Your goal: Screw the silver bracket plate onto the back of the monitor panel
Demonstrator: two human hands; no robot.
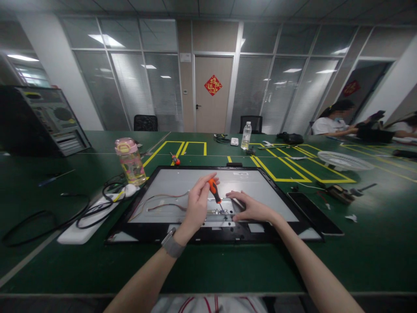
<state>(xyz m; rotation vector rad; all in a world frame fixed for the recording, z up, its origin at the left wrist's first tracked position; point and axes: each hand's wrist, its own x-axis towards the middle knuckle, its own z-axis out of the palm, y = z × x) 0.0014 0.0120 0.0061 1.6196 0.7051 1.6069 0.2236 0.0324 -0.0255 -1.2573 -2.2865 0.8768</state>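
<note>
My left hand point(198, 201) is closed on a screwdriver point(213, 189) with an orange and black handle. Its shaft slants down to a small metal bracket point(224, 213) on the back of a flat display panel point(172, 184). Curled around the bracket's right end, my right hand point(252, 208) has its thumb low and its fingers above, gripping it. The panel lies flat in a black frame, and thin wires point(163, 208) run across its left half toward the bracket. The exact spot under the screwdriver tip is too small to make out.
Left of the panel are a power strip point(81, 224), black cables point(48, 213) and a pink-lidded bottle point(130, 163). A black phone point(314, 213) lies at right. Beyond are a red screwdriver point(176, 161), a water bottle point(246, 135) and a computer case point(42, 121). A person point(334, 121) sits far right.
</note>
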